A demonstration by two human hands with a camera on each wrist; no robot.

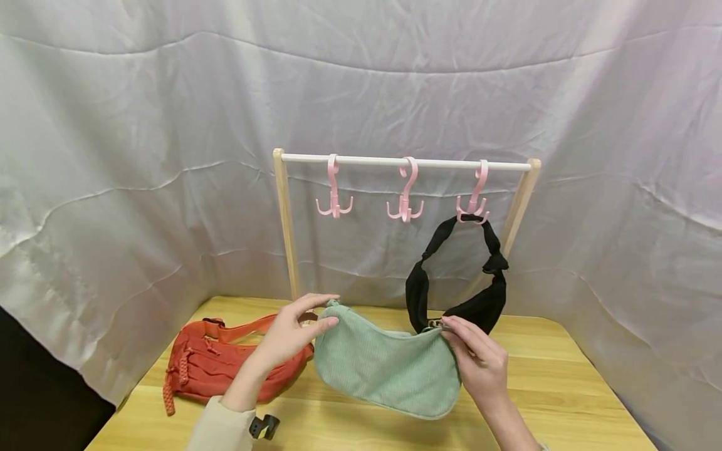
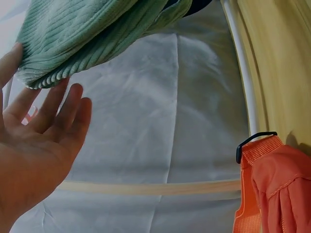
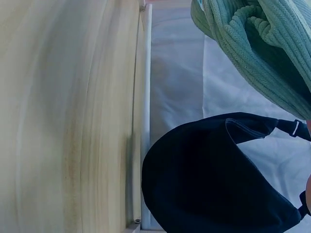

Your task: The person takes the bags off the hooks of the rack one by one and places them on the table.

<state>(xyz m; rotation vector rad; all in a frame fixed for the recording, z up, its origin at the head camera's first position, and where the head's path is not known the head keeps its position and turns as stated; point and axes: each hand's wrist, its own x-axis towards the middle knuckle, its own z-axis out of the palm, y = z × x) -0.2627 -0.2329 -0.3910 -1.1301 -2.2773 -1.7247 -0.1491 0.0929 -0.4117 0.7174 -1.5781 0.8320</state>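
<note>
A mint-green corduroy shoulder bag [image 1: 389, 369] is held up over the table between both hands. My left hand [image 1: 290, 335] pinches its upper left corner, thumb in front and fingers behind. At the upper right corner, my right hand [image 1: 479, 360] grips the bag's edge near the zip. The left wrist view shows the bag's ribbed end [image 2: 53, 63] between thumb and fingertips. In the right wrist view the green cloth [image 3: 262, 58] fills the upper right, and little of the right hand shows there.
Behind stands a rack with a white rail [image 1: 372, 161] and pink hooks [image 1: 405, 200]. A black bag [image 1: 479, 307] hangs by its strap from the right hook [image 1: 474, 203]. On the wooden table [image 1: 541, 388], left, lies a red-orange bag [image 1: 225, 369]. Grey curtains [image 1: 141, 125] surround the table.
</note>
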